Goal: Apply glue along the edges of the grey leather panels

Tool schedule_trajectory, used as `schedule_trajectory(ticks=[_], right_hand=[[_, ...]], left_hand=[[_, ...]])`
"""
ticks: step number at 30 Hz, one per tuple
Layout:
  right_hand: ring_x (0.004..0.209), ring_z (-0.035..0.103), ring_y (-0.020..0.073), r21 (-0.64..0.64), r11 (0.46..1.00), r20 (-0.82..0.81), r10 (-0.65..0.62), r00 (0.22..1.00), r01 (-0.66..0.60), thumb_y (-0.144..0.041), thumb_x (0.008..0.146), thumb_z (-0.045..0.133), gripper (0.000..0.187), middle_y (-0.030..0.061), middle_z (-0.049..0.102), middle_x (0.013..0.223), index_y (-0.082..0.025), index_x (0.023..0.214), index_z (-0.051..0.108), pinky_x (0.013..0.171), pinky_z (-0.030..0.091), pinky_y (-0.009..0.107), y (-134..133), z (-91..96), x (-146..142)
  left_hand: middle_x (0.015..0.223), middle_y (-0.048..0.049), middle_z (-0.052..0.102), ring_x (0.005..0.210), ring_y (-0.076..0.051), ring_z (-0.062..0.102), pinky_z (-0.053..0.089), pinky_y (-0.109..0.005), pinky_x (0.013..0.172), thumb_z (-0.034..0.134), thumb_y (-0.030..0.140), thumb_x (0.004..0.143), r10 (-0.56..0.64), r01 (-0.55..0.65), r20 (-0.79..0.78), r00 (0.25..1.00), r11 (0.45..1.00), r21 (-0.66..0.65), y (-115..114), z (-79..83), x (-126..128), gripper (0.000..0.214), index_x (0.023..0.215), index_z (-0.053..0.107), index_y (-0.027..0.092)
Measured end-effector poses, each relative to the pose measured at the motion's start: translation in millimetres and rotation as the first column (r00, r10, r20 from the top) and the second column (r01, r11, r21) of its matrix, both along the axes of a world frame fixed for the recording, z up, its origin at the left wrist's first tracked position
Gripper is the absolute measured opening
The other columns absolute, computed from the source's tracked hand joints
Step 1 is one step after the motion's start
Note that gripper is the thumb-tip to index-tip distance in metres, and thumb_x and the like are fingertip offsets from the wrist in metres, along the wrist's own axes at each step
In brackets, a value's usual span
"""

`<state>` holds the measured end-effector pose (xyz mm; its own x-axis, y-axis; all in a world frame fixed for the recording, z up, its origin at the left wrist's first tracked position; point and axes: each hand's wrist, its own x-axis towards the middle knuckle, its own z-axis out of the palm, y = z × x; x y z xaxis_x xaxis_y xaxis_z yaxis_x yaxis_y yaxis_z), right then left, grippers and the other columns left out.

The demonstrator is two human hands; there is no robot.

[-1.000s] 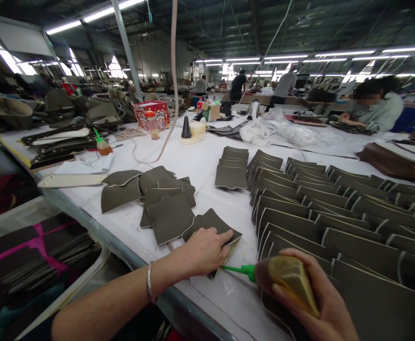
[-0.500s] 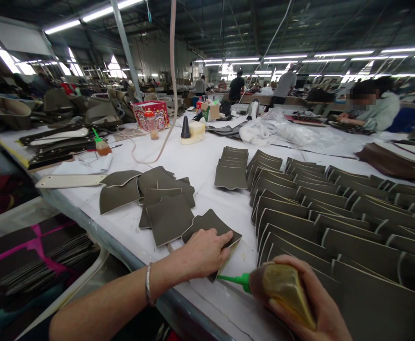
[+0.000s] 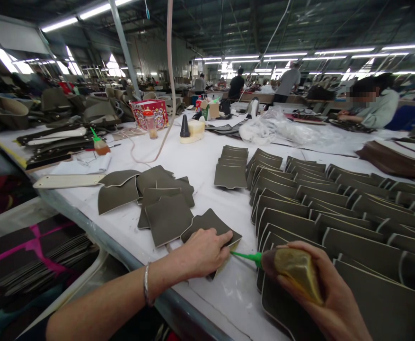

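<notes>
My left hand (image 3: 207, 251) holds a dark olive leather piece (image 3: 210, 220) down on the table, its index finger stretched along the right edge and its other fingers curled. That piece lies partly hidden under the hand. In my right hand (image 3: 330, 289) is a squeeze bottle (image 3: 297, 272) of amber liquid, tipped on its side. Its thin green nozzle (image 3: 246, 255) points left, with the tip close to the piece's right edge, near my left fingers. A loose pile of similar leather pieces (image 3: 168, 215) lies to the left.
Overlapping rows of olive leather pieces (image 3: 292, 218) cover the table's right side. Behind are a second glue bottle (image 3: 101, 146), a lidded jar (image 3: 151, 125), a black cone (image 3: 184, 127), a hanging hose (image 3: 171, 71) and clear plastic (image 3: 281, 128). A co-worker (image 3: 374, 104) sits far right.
My right hand has moved the bottle up and to the right, so the nozzle tip now lies farther along the piece's edge. My left hand stays almost still.
</notes>
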<state>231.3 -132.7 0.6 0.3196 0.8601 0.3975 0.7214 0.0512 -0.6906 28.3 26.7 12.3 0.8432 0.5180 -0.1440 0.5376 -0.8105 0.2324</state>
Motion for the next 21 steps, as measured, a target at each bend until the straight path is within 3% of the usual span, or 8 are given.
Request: schedule_trajectory(ticks=[3,8,12,18,21], right_hand=[[0.089,0.066,0.0187,0.052,0.996,0.044,-0.069,0.997,0.066,-0.046,0.085,0.066,0.038,0.0010,0.063,0.108,-0.031,0.117,0.054,0.074,0.053,0.022,3.1,-1.2,3.1],[0.091,0.067,0.0186,0.019,0.999,0.019,0.038,0.999,-0.038,-0.044,0.087,0.067,0.039,0.0014,0.063,0.111,-0.031,0.120,0.052,0.077,0.054,0.023,5.4,-1.7,0.5],[0.090,0.065,0.0194,0.101,0.994,0.096,-0.052,0.994,0.042,-0.043,0.086,0.067,0.038,0.0028,0.062,0.110,-0.029,0.119,0.054,0.078,0.052,0.024,7.9,-1.4,4.5],[0.091,0.066,0.0173,0.101,0.995,0.129,-0.011,0.992,-0.002,-0.042,0.087,0.067,0.037,0.0019,0.063,0.109,-0.029,0.119,0.054,0.079,0.051,0.019,3.5,1.0,2.1],[0.090,0.065,0.0174,0.119,0.992,0.128,-0.057,0.990,0.041,-0.043,0.086,0.067,0.038,0.0019,0.063,0.109,-0.029,0.119,0.054,0.082,0.050,0.019,3.6,1.4,1.6]], left_hand=[[0.090,-0.0094,0.069,0.082,-0.030,0.068,0.053,-0.040,0.070,0.032,0.031,0.095,0.009,-0.009,0.006,1.000,1.000,-0.006,0.5,-0.6,0.0,0.047,0.138,0.050,0.027],[0.092,-0.0099,0.069,0.081,-0.029,0.069,0.053,-0.041,0.070,0.034,0.031,0.094,0.003,-0.003,0.034,0.999,1.000,-0.015,1.2,-1.1,-0.5,0.048,0.139,0.050,0.026],[0.093,-0.0112,0.070,0.084,-0.031,0.068,0.054,-0.044,0.071,0.033,0.031,0.095,0.007,-0.006,0.043,0.999,1.000,-0.023,0.6,-1.3,0.1,0.047,0.138,0.052,0.025],[0.092,-0.0106,0.070,0.083,-0.031,0.069,0.053,-0.042,0.072,0.034,0.032,0.095,0.019,-0.017,0.044,0.999,0.999,-0.041,1.4,-3.2,0.2,0.047,0.138,0.052,0.027],[0.094,-0.0116,0.070,0.087,-0.031,0.069,0.053,-0.043,0.074,0.035,0.032,0.095,0.029,-0.027,0.045,0.999,0.998,-0.049,1.4,-3.0,0.4,0.048,0.139,0.052,0.026]])
